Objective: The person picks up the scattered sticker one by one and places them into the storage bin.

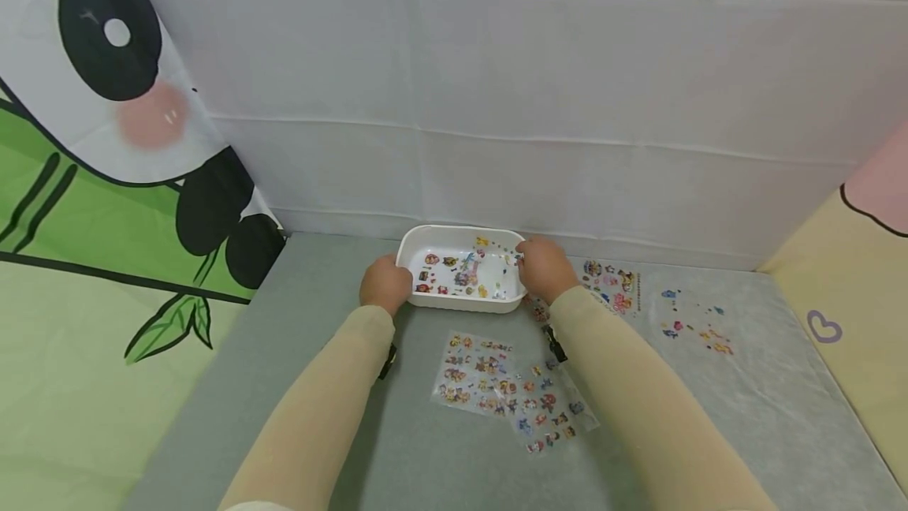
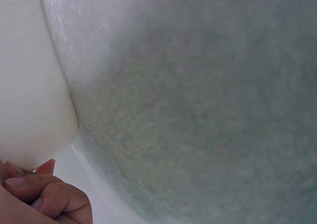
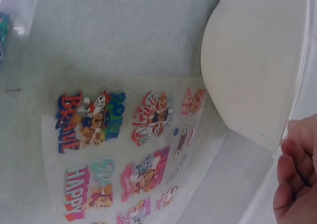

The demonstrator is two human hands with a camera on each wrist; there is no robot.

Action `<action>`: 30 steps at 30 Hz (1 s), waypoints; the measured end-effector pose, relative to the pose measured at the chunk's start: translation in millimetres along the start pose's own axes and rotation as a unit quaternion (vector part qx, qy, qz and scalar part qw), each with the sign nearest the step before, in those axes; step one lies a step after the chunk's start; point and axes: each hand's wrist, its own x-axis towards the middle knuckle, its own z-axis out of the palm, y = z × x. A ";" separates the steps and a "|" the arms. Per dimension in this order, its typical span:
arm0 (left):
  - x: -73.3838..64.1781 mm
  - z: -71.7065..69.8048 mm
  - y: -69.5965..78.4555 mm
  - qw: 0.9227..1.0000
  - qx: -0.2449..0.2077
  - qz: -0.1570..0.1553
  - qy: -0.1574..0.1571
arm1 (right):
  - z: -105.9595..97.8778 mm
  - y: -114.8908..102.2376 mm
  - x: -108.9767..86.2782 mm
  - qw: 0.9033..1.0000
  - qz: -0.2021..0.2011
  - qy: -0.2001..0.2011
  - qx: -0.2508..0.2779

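Tray (image 1: 461,303) we see between the two hands, white, with colourful stickers (image 1: 466,270) inside. The left hand (image 1: 386,285) grips its left end, fingers curled; the right hand (image 1: 545,268) pinches the rim at the right end. Both forearms (image 1: 319,393) reach forward and come closer together toward the hands. Right of the right hand we find sticker sheets (image 1: 615,286); nearer to the body than both hands, two overlapping sheets (image 1: 468,373) lie on the grey table (image 1: 333,259).

Head view was evenly, softly lit, with faint shadows beside both sleeves (image 1: 312,408) low in frame; left-wrist view was dimmer, tabletop (image 2: 208,115) blurred; small glare flecked right-wrist view's upper left.
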 end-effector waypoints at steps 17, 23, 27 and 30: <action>-0.2 2.7 0.9 1.000 0.002 -0.003 0.012 | -1.4 5.1 -2.1 0.999 0.007 0.004 0.045; -2.4 0.6 1.3 1.000 0.002 -0.001 0.005 | -2.3 7.6 -6.9 0.996 0.020 0.001 0.093; -1.2 0.7 0.1 1.000 0.004 -0.001 0.002 | -2.7 8.7 -11.6 0.993 0.024 0.007 0.119; 0.5 1.1 -1.2 1.000 0.004 0.001 0.002 | -2.0 9.6 -14.6 0.991 0.018 0.016 0.133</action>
